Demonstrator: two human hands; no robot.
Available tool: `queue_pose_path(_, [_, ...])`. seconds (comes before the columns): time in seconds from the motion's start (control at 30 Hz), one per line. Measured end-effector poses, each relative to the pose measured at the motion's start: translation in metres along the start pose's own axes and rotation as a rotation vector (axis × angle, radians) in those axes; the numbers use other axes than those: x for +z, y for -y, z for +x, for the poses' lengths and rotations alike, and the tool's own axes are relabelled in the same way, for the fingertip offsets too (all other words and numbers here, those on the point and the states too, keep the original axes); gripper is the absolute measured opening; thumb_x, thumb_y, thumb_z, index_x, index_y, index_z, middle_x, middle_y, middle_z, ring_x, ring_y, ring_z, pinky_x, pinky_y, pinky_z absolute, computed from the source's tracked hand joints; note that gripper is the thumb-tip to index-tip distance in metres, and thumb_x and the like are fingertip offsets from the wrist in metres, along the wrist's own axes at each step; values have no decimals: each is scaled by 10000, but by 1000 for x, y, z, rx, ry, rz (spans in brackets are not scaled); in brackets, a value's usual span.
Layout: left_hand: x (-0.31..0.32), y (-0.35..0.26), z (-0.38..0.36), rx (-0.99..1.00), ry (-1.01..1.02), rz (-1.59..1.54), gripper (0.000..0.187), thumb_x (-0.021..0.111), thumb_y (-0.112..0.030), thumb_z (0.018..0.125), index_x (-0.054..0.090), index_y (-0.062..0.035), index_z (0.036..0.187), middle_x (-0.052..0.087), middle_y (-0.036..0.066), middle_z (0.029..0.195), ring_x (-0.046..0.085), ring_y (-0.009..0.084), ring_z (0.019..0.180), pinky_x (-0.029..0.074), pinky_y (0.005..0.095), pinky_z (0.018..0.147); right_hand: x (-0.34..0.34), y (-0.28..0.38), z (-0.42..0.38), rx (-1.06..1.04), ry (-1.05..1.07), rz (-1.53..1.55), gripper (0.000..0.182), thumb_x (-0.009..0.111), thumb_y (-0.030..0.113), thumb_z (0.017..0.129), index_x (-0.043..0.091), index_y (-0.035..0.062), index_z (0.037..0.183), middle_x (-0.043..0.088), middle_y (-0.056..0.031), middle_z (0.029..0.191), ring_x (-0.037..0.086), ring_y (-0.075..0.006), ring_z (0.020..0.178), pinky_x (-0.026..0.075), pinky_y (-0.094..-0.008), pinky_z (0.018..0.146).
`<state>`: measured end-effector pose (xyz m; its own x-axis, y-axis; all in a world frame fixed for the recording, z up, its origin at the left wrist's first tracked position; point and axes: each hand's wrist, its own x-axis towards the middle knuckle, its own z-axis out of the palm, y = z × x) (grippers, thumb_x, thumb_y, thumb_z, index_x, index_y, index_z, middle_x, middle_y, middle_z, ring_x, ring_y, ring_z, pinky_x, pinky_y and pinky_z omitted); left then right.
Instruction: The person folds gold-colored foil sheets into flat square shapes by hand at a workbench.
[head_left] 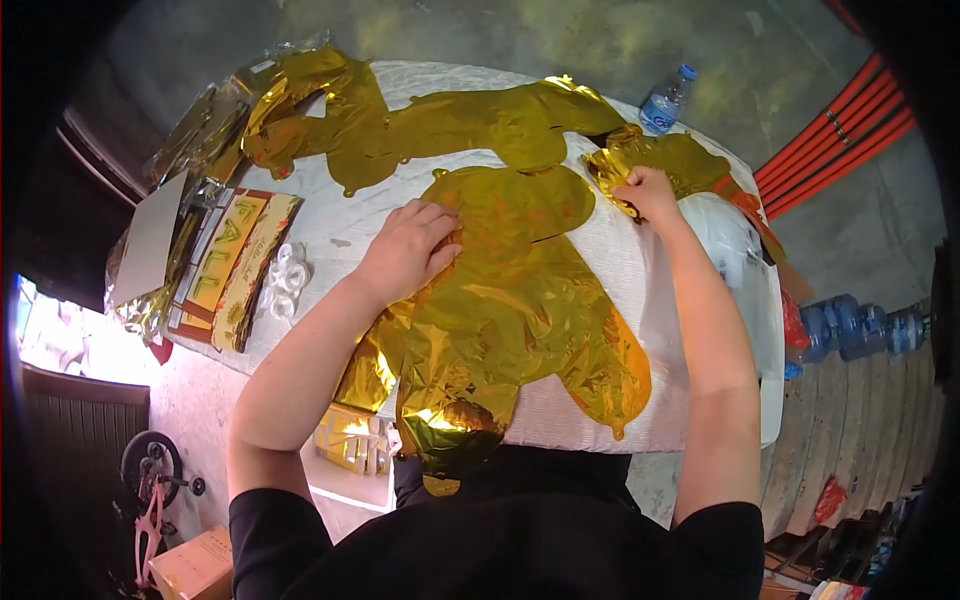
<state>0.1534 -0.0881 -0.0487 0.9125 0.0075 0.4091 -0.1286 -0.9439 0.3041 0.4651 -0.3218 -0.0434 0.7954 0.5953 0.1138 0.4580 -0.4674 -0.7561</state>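
Observation:
A flat, uninflated gold foil balloon (520,300) lies over the near half of the white-covered table (340,215), its lower end hanging past the front edge. My left hand (410,250) rests on its upper left edge, fingers laid on the foil. Over at the right, my right hand (648,195) pinches a crumpled gold foil balloon (607,172) with thumb and fingers. That foil lies beside another flat gold foil piece (685,165). Along the far side stretches a longer gold foil balloon (470,118).
Printed "FALL" packages (235,265), a white card (150,240) and rolls of white ribbon (287,280) sit at the left. A water bottle (667,102) stands at the far right edge, with a clear plastic bag (725,240) nearer. Below the front edge is an open box (350,470).

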Motion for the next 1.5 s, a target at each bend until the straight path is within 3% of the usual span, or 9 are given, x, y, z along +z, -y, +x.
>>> queue_pose_path(0.3, [2, 2, -1, 19, -23, 6, 261, 625, -197, 835, 597, -63, 1057, 576, 67, 1090, 499, 264, 1057, 401, 378, 899, -2, -2, 13, 194, -1, 165, 321, 754, 167, 733, 465, 92, 615, 488, 7, 567, 416, -108, 502, 329, -281, 473])
queue_pose_path(0.37, [3, 2, -1, 29, -27, 8, 264, 626, -196, 834, 597, -62, 1060, 577, 68, 1092, 499, 264, 1058, 401, 377, 900, 9, -1, 9, -240, -214, -401, 231, 708, 199, 756, 535, 49, 782, 589, -88, 662, 563, -225, 588, 423, -350, 539])
queue_pose_path(0.4, [3, 2, 0, 25, -24, 5, 267, 627, -196, 833, 598, -61, 1062, 578, 69, 1095, 499, 264, 1062, 400, 377, 901, 15, 30, -11, -215, -230, -596, 311, 652, 217, 776, 539, 46, 1010, 639, -162, 839, 635, -335, 776, 491, -410, 650])
queue_pose_path(0.53, [-1, 0, -1, 4, 10, -6, 282, 629, -160, 824, 589, -37, 1074, 579, 87, 1142, 506, 286, 1052, 404, 386, 929, 34, 46, -12, -310, -149, -978, 408, 597, 151, 785, 524, 24, 1166, 651, -159, 923, 652, -333, 828, 532, -403, 713])
queue_pose_path(0.73, [-1, -1, -1, 11, -4, 10, 279, 634, -163, 822, 588, -36, 1066, 582, 89, 1135, 507, 288, 1048, 407, 384, 924, 51, 35, 17, -172, -179, -993, 236, 528, 240, 846, 655, 52, 909, 657, -174, 922, 650, -328, 865, 525, -422, 729])
queue_pose_path(1.07, [-2, -2, 1, 29, -16, -10, 251, 648, -159, 805, 597, -46, 1024, 586, 71, 1112, 506, 271, 1042, 404, 382, 897, 20, 12, 40, 129, -268, -378, 427, 461, 415, 904, 673, 45, 891, 662, -189, 952, 632, -373, 881, 490, -458, 791])
queue_pose_path(1.23, [-5, -4, 1, 16, 13, -30, 257, 637, -122, 811, 588, -26, 1044, 583, 104, 1126, 508, 299, 1042, 409, 383, 911, -17, 20, 32, -47, 194, -562, 355, 694, 350, 750, 650, 13, 854, 655, -200, 883, 638, -328, 816, 492, -416, 728])
queue_pose_path(1.4, [-7, -6, 2, 13, 20, -33, 254, 627, -114, 813, 587, -25, 1047, 585, 109, 1112, 509, 306, 1039, 410, 387, 909, -114, 64, 39, 52, -156, -442, 247, 655, 222, 798, 668, 25, 946, 661, -173, 775, 656, -269, 722, 510, -383, 663])
queue_pose_path(1.5, [-6, -5, 3, 19, 7, -28, 258, 635, -121, 807, 589, -32, 1045, 585, 99, 1104, 510, 300, 1036, 410, 388, 895, -181, 60, 52, -100, -462, -481, 192, 641, 155, 816, 644, -23, 890, 614, -76, 643, 606, -139, 613, 466, -310, 544])
